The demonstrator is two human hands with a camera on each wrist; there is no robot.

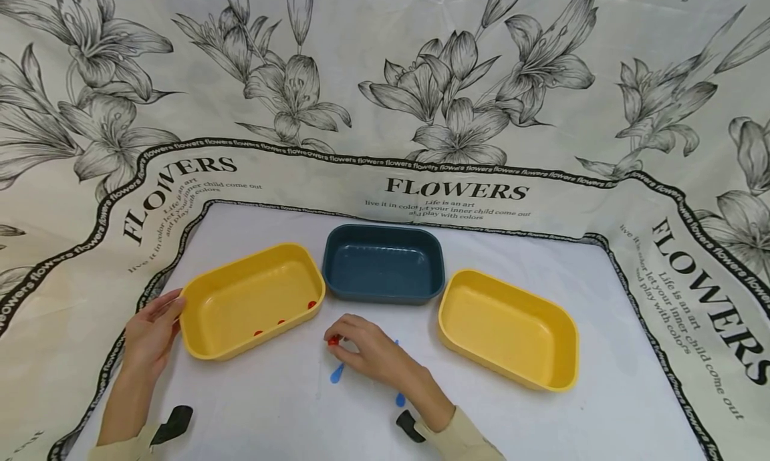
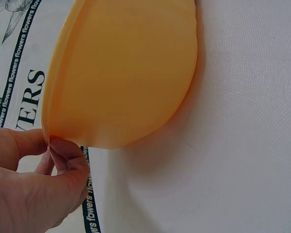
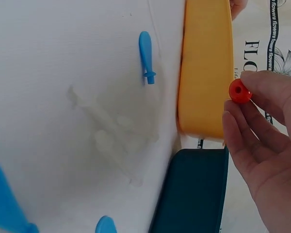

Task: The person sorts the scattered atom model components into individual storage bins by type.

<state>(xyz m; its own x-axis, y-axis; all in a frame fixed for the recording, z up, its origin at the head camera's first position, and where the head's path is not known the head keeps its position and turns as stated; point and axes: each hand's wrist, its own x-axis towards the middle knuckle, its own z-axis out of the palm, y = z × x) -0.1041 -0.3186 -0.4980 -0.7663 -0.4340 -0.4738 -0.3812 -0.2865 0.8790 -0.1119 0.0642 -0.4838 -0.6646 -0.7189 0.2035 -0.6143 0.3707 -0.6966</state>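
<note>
My left hand [image 1: 147, 337] pinches the rim of the left yellow bin [image 1: 252, 290] at its near left end, thumb and fingers meeting on the edge in the left wrist view. Inside that bin, small red pieces [image 1: 311, 304] lie along the near wall. Over the cloth, right of the bin, my right hand [image 1: 375, 354] holds a small round red piece [image 3: 242, 98] with a hole in its face, between thumb and fingertips. Blue paddle-shaped pieces [image 3: 145, 51] with a narrow peg end lie on the cloth below it; in the head view the hand partly covers them.
A dark blue bin [image 1: 385, 267] stands at the back middle, beside the left yellow bin. Another yellow bin [image 1: 508, 327] sits at the right. White cloth [image 1: 271, 407] covers the table, and a flower-printed curtain [image 1: 337, 180] rises around its back and sides.
</note>
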